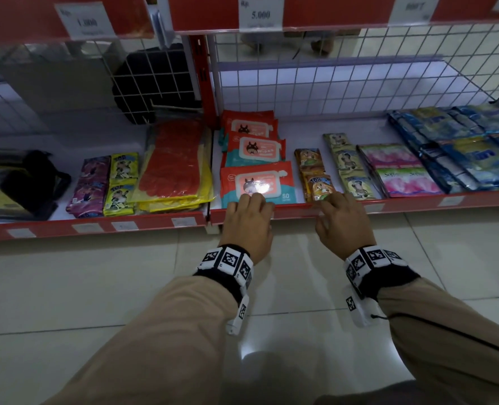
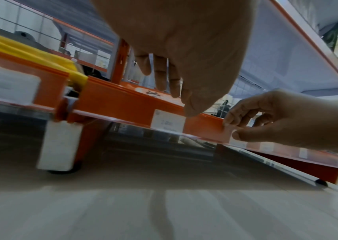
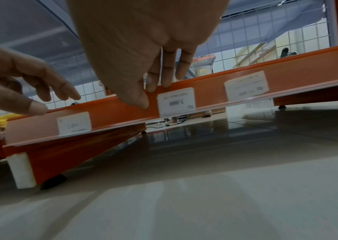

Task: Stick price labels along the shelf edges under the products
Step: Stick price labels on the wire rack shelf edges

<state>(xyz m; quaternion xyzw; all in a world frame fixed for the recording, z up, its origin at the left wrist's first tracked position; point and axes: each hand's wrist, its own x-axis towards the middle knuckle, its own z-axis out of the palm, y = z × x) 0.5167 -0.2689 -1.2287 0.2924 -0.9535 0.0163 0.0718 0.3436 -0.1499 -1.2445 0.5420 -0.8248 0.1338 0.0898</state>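
Observation:
The red shelf edge strip (image 1: 296,213) runs under a wet wipes pack (image 1: 257,182) and orange sachets (image 1: 318,185). My left hand (image 1: 249,210) hovers over the strip below the wipes, fingers loosely extended. Its thumb tip (image 2: 191,111) touches the strip's top lip just above a white price label (image 2: 168,120). My right hand (image 1: 337,207) pinches the strip below the sachets. Its thumb (image 3: 142,101) presses the front beside the "3.000" label (image 3: 176,102) and its fingers (image 3: 158,86) hook over the top lip.
More white labels (image 3: 246,85) (image 1: 451,201) sit along the strip to the right, others (image 1: 184,222) on the left shelf section. Yellow-packed red gloves (image 1: 175,165), pink sachets (image 1: 403,173) and blue packs (image 1: 470,150) fill the shelf. Tiled floor (image 1: 125,287) lies below; a wire grid (image 1: 359,83) backs the shelf.

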